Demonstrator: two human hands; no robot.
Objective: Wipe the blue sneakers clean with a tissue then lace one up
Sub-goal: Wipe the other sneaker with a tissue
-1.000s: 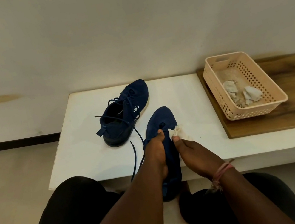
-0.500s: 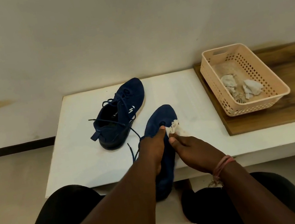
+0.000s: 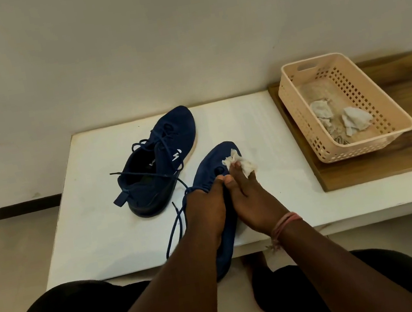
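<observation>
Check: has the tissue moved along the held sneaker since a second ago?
Yes. The tissue has slid forward toward the toe of the held sneaker, under the right hand.

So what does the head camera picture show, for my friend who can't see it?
A person's right hand rubs a white tissue on a blue sneaker that the left hand holds on a white table. The other sneaker sits beside it, and a peach basket holds crumpled tissues.
</observation>
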